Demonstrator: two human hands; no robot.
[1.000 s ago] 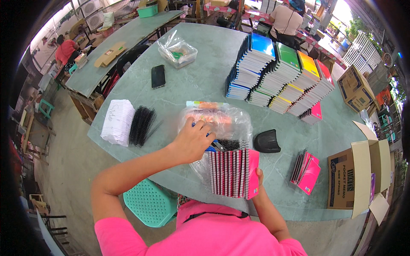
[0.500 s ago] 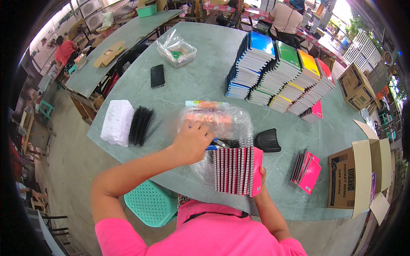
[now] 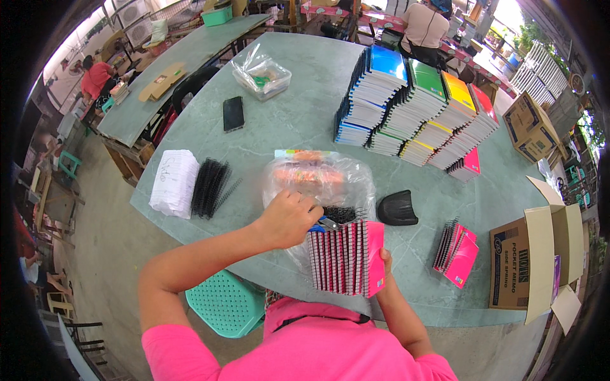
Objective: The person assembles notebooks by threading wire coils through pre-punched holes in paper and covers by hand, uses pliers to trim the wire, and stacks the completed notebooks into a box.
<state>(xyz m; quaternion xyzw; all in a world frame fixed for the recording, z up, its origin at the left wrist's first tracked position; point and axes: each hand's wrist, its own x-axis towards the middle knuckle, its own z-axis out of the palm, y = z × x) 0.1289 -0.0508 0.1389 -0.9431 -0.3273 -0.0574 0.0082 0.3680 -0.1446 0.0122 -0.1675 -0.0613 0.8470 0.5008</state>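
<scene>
Pliers with blue handles (image 3: 326,223) are in my left hand (image 3: 290,219), whose fingers are closed. Their metal jaws lie at the top ends of the black spirals on a row of pink spiral notebooks (image 3: 340,261). My right hand (image 3: 386,267) grips this row from its right side, thumb on the pink cover and the other fingers hidden behind. Just beyond the row, loose black wire spirals (image 3: 343,214) lie on a clear plastic bag (image 3: 356,174) with an orange-printed piece (image 3: 308,173) inside.
Left on the table are a white paper bundle (image 3: 173,184), black spirals (image 3: 211,190), a phone (image 3: 233,114) and a plastic tub (image 3: 270,82). Coloured notebook stacks (image 3: 406,108) stand at the back; a black holder (image 3: 397,208), pink notebooks (image 3: 456,254) and an open carton (image 3: 510,263) are right.
The row of notebooks has shifted a little left and toward me with my right hand. My left hand and the pliers have come slightly nearer, the jaws now at the row's upper edge.
</scene>
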